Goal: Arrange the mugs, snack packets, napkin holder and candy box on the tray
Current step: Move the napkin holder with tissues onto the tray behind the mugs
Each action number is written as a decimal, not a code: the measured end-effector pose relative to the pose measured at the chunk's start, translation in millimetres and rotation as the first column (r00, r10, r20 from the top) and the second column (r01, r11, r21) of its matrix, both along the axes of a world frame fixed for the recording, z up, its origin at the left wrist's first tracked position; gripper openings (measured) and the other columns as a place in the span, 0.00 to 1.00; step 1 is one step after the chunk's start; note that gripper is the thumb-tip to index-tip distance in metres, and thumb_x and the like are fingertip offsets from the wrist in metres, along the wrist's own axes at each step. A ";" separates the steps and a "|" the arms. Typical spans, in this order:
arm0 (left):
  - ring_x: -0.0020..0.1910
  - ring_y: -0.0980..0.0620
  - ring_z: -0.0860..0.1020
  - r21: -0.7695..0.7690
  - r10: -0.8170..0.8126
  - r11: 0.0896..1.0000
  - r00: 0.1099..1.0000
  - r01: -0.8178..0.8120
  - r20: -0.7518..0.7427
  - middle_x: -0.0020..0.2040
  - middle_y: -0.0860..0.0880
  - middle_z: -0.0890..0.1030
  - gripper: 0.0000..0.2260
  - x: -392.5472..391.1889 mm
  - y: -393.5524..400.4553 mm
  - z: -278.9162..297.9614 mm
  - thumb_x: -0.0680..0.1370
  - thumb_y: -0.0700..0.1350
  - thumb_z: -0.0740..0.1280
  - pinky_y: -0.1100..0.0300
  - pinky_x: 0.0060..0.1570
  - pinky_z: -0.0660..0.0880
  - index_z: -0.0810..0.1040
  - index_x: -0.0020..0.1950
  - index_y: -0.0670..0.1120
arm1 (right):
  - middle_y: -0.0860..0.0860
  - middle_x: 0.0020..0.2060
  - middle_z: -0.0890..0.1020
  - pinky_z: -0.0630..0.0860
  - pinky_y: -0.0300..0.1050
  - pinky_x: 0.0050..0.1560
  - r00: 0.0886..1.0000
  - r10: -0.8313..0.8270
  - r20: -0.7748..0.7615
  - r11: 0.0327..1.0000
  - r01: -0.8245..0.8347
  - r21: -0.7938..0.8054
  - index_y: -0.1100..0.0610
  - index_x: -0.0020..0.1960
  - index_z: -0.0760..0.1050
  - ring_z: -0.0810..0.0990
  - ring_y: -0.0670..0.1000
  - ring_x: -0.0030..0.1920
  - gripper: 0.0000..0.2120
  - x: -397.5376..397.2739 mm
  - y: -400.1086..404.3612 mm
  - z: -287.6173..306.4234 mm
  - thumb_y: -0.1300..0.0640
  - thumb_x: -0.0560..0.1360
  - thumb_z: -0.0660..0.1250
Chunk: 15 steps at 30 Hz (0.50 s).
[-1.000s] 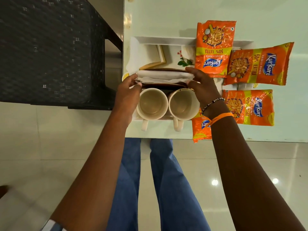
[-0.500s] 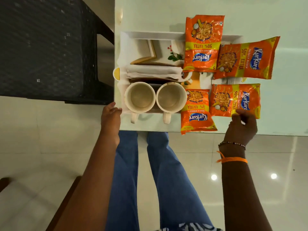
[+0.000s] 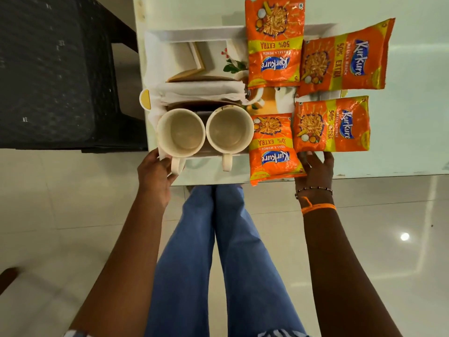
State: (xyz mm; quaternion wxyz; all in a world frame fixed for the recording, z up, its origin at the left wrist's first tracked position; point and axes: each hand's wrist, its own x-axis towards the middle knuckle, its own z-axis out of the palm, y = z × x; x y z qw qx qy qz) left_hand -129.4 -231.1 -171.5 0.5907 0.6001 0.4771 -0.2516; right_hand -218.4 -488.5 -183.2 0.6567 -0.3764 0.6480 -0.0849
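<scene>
While the white tray (image 3: 194, 34) sits at the table's near-left corner carrying four Kurkure packets (image 3: 275, 42), napkin holder (image 3: 201, 92) and two mugs (image 3: 181, 136), your left hand (image 3: 155, 176) grips its near-left edge; whether your right hand (image 3: 315, 171) grips its near-right edge, I cannot tell.

Bare table (image 3: 401, 132) lies open right of the four snack packets (image 3: 331, 124); two mugs (image 3: 181, 136) and the napkin holder (image 3: 201, 92) crowd the tray's (image 3: 194, 34) left side.
</scene>
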 end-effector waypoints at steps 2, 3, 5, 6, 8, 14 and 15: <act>0.59 0.43 0.76 0.004 -0.036 0.999 0.999 0.036 0.012 0.57 0.44 0.78 0.12 -1.2 2.3 -0.7 0.75 0.37 0.63 0.46 0.59 0.75 0.76 0.57 0.47 | 0.56 0.59 0.78 0.81 0.47 0.40 1.000 0.025 -0.004 1.000 -0.025 0.001 0.50 0.66 0.63 0.80 0.57 0.54 0.24 -0.3 -1.4 -2.8 0.64 0.74 0.64; 0.59 0.44 0.77 0.004 -0.048 0.999 0.999 0.048 0.016 0.56 0.45 0.78 0.12 -1.3 3.1 -0.7 0.75 0.37 0.64 0.46 0.58 0.75 0.76 0.57 0.46 | 0.56 0.58 0.78 0.80 0.48 0.40 1.000 0.028 -0.011 1.000 -0.028 -0.002 0.50 0.67 0.63 0.80 0.58 0.53 0.25 0.1 -2.3 -3.6 0.65 0.74 0.64; 0.56 0.45 0.78 -0.001 -0.050 0.999 0.999 0.050 0.019 0.52 0.47 0.80 0.11 0.5 3.9 -1.3 0.75 0.37 0.64 0.49 0.55 0.77 0.77 0.55 0.47 | 0.56 0.52 0.80 0.79 0.47 0.38 1.000 0.008 -0.023 1.000 -0.008 -0.016 0.51 0.66 0.63 0.81 0.55 0.48 0.24 2.2 -3.8 -4.9 0.65 0.74 0.64; 0.55 0.46 0.78 0.000 -0.049 0.999 0.999 0.049 0.019 0.50 0.48 0.80 0.10 1.8 4.1 -1.8 0.75 0.37 0.65 0.51 0.51 0.78 0.77 0.54 0.47 | 0.55 0.49 0.80 0.78 0.46 0.37 1.000 -0.007 -0.029 1.000 0.006 -0.025 0.51 0.66 0.63 0.81 0.54 0.44 0.24 3.1 -4.3 -5.8 0.65 0.73 0.64; 0.53 0.48 0.78 0.008 -0.044 0.999 0.999 0.044 0.014 0.50 0.49 0.80 0.12 3.6 6.0 -3.5 0.74 0.36 0.66 0.57 0.44 0.77 0.77 0.56 0.46 | 0.54 0.43 0.80 0.77 0.45 0.37 0.999 -0.024 -0.043 0.999 0.022 -0.040 0.52 0.65 0.63 0.80 0.52 0.41 0.23 4.1 -5.4 -8.2 0.65 0.73 0.64; 0.53 0.49 0.78 0.011 -0.091 0.996 0.994 0.091 0.055 0.54 0.46 0.78 0.16 3.4 10.9 -4.3 0.74 0.32 0.64 0.58 0.47 0.77 0.75 0.61 0.40 | 0.57 0.42 0.78 0.76 0.44 0.37 0.999 -0.018 -0.037 0.998 0.016 -0.056 0.50 0.56 0.64 0.79 0.54 0.41 0.22 5.8 -9.1 -11.8 0.70 0.70 0.64; 0.54 0.47 0.77 0.008 -0.091 0.996 0.994 0.091 0.066 0.53 0.46 0.78 0.15 3.2 11.1 -3.8 0.74 0.32 0.64 0.56 0.49 0.76 0.75 0.60 0.39 | 0.57 0.44 0.78 0.76 0.44 0.37 0.999 -0.015 -0.030 0.998 0.014 -0.064 0.50 0.56 0.64 0.78 0.54 0.42 0.22 5.3 -9.7 -12.2 0.71 0.70 0.64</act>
